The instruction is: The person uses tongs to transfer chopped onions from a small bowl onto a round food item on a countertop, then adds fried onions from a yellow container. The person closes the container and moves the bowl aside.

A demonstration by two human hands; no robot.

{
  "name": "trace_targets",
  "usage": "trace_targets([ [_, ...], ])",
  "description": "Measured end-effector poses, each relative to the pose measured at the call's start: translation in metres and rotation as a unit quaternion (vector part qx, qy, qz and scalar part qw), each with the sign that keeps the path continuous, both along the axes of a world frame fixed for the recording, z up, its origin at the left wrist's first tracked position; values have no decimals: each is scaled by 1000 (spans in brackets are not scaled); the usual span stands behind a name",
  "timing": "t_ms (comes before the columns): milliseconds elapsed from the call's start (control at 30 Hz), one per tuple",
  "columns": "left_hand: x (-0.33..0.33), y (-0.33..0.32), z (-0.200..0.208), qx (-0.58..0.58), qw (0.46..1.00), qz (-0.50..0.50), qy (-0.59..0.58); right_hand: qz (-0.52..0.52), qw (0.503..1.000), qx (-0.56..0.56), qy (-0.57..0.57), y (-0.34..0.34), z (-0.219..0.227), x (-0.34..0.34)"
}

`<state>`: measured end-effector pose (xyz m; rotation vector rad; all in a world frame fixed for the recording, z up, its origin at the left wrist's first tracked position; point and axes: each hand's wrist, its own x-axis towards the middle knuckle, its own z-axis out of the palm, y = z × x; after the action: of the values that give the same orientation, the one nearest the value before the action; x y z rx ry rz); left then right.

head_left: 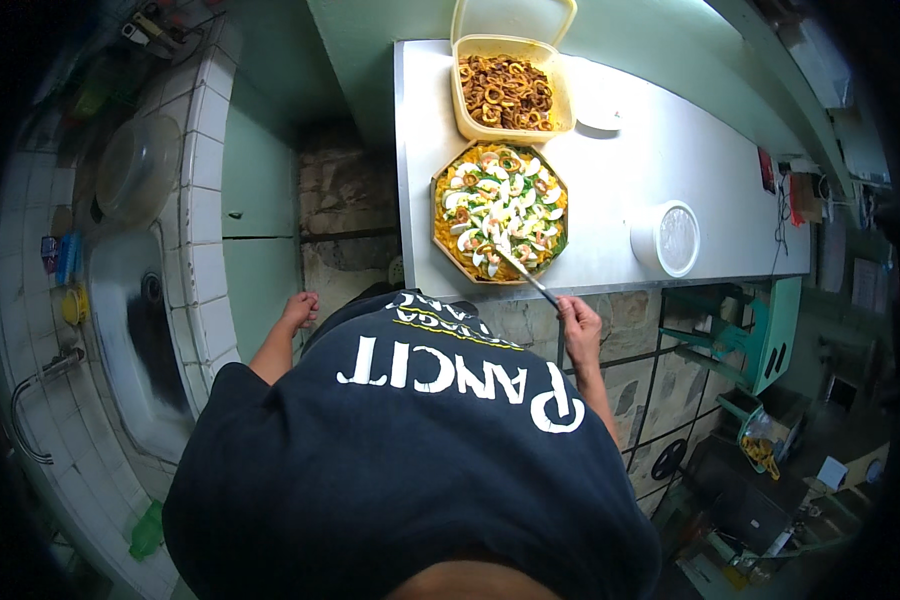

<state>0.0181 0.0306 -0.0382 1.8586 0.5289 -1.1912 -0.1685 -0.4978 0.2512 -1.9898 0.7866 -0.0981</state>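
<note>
One dark T-shirt [400, 470] with white lettering, worn by the person, fills the lower centre. Left hand [302, 308]: beside the torso, away from the counter [610, 180], fingers curled into a loose fist, with nothing visible in them. Right hand [581, 328]: at the counter's near edge, fingers grasping the dark handle of a slender serving utensil [532, 277], exact type unclear. The utensil slants forward and left, its pale tip at the toppings; contact cannot be told. Octagonal tray [453, 262]: on the counter's near left part, filled with yellow noodles [442, 215] under egg slices [465, 170], rings and greens. White round tub [648, 242]: right of the tray, well apart from it. Rectangular plastic container [510, 136]: just beyond the tray, holding browned rings [505, 95]; its translucent lid [515, 18] stands raised at the far side. White disc [599, 118]: just right of the container, partly hidden by it.
</note>
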Motion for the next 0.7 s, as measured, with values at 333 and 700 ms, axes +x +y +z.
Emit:
trace_targets([
  [333,29,-36,42,20,999,-46,-4,-36,989,-140,-4,47,-5,-15],
  [700,19,-29,47,23,999,-34,1,-76,993,-72,-50,1,15,2],
])
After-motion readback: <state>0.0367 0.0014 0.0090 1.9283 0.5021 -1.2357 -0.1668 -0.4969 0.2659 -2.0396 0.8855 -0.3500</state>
